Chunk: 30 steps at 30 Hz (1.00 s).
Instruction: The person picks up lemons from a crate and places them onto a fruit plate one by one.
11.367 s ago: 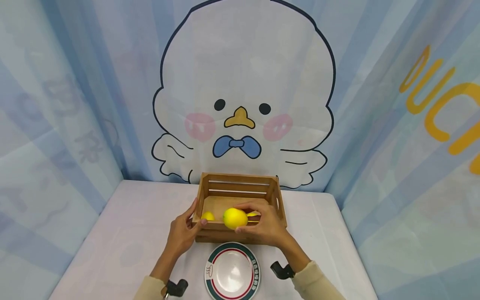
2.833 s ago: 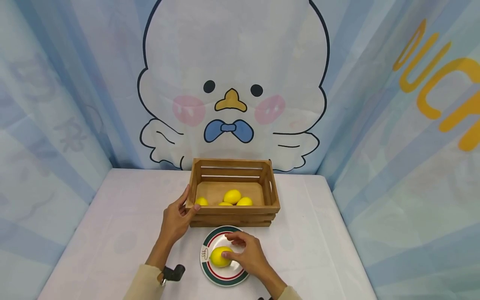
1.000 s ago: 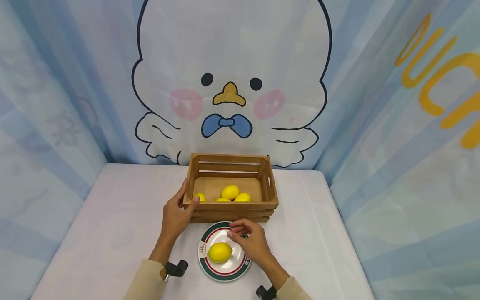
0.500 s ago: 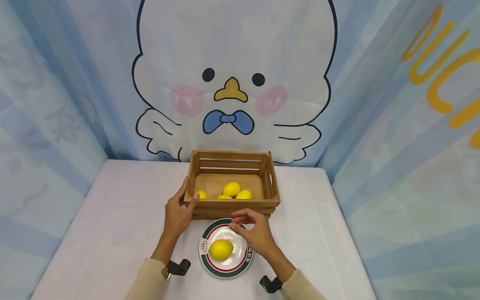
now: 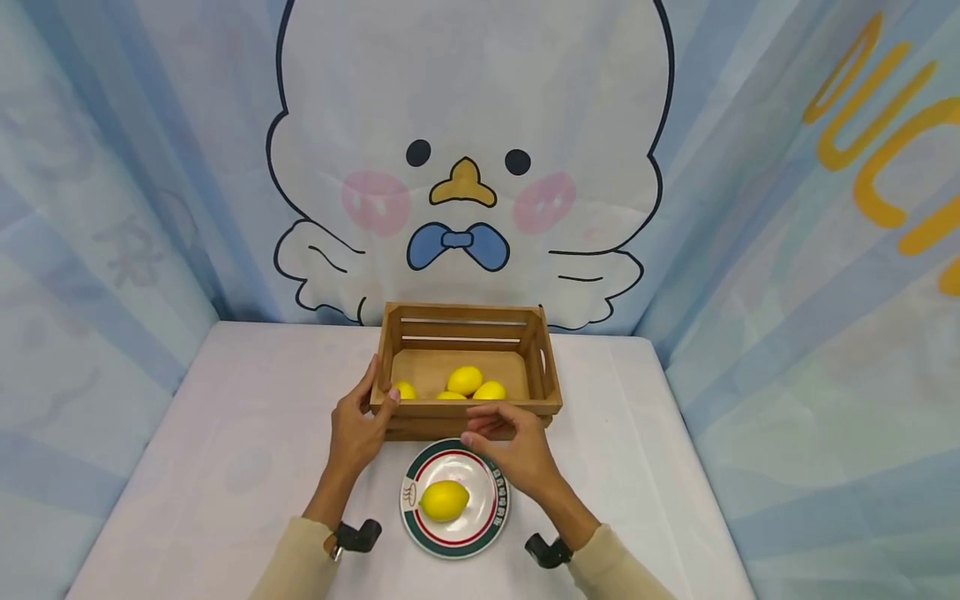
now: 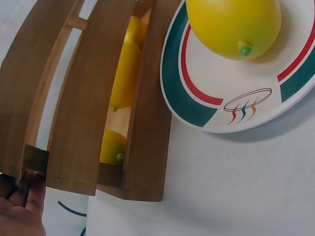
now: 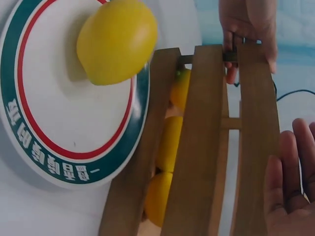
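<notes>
A slatted wooden crate stands near the back of the table, with several yellow lemons inside along its front wall. My left hand grips the crate's left end, thumb on the front rim and fingers at the side. Just in front, a white plate with a green and red rim carries one lemon. Above the plate's far right edge, close to the crate's front, my right hand holds nothing. Its fingers are loosely bent beside the slats in the right wrist view.
A white cloth covers the table, which backs onto a curtain printed with a cartoon bird. More patterned curtain hangs at both sides. Each wrist wears a black camera.
Earlier my right hand held a lemon over the crate's front and the plate was bare. It released a lemon on the plate, then moved up toward the crate. My left hand keeps its grip.
</notes>
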Each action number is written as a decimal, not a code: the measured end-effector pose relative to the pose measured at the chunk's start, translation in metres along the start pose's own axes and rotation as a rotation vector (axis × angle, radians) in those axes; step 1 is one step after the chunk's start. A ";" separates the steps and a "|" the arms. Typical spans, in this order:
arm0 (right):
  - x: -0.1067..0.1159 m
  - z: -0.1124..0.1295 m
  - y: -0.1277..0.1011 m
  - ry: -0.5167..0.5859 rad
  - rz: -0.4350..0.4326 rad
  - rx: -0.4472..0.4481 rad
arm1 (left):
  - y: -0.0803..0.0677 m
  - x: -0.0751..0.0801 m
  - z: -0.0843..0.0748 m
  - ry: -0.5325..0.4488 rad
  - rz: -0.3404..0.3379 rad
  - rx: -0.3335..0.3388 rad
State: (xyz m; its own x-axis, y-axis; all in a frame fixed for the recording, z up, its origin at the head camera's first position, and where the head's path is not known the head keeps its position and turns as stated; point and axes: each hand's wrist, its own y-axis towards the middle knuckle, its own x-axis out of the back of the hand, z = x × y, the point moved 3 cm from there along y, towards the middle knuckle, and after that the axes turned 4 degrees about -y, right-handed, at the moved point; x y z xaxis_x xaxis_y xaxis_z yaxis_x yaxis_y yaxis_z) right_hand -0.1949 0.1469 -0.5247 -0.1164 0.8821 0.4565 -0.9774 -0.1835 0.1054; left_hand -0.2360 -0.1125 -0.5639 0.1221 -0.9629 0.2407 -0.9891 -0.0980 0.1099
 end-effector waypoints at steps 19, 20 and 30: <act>0.016 0.002 0.020 -0.043 -0.063 0.034 | 0.000 0.000 0.004 -0.002 0.003 -0.002; 0.017 0.002 0.020 -0.042 -0.064 0.036 | 0.000 0.000 0.003 -0.004 0.003 -0.003; 0.022 0.005 0.027 -0.002 -0.069 0.067 | 0.000 0.000 0.000 -0.011 0.005 0.006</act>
State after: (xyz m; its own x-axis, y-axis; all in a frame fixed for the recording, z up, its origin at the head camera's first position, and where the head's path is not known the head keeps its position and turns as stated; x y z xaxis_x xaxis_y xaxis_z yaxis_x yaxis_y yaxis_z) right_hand -0.2228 0.1592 -0.5070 -0.0491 0.8926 0.4482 -0.9689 -0.1515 0.1956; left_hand -0.2365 -0.1129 -0.5643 0.1163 -0.9661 0.2307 -0.9902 -0.0947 0.1025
